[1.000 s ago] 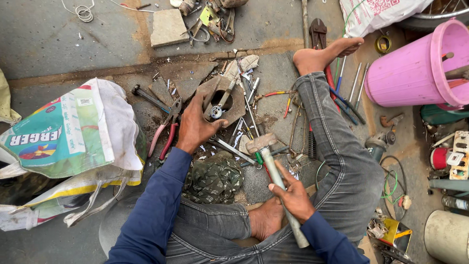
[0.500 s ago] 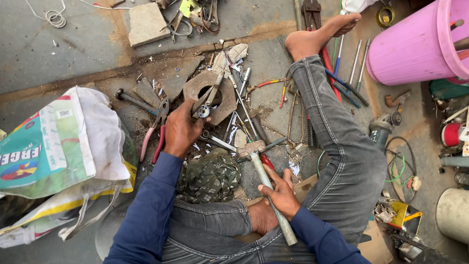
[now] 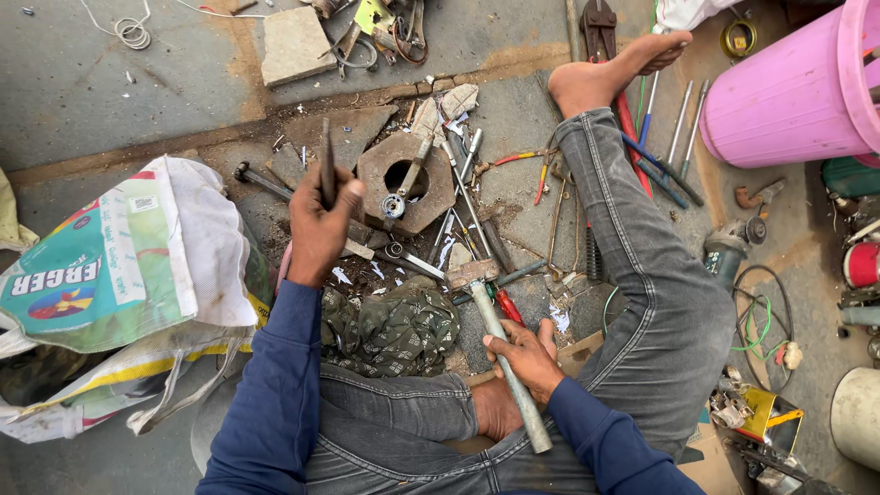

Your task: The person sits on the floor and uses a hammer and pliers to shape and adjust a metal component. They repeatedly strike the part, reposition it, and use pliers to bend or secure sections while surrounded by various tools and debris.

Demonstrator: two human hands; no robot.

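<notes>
My left hand [image 3: 318, 227] is closed around a thin dark metal rod [image 3: 327, 163] that stands upright above the floor, left of a rusty hexagonal metal block [image 3: 406, 176] with a round hole. A small metal part with a ring end [image 3: 394, 204] lies across that block. My right hand [image 3: 524, 353] grips the grey metal handle of a hammer [image 3: 506, 361], whose head [image 3: 471, 273] rests on the floor among scattered tools. I sit on the ground in grey jeans, right leg stretched out, bare foot [image 3: 605, 71] at the top.
A pink plastic bucket [image 3: 779, 92] stands top right. A printed woven sack [image 3: 119, 266] lies on the left. A camouflage cloth [image 3: 394, 330] sits by my knee. Screwdrivers, pliers, wires and cans litter the concrete; a stone slab [image 3: 293, 44] lies at the top.
My left hand lifted off the hexagonal block and now holds the thin rod upright to its left. The right hand keeps its grip on the hammer.
</notes>
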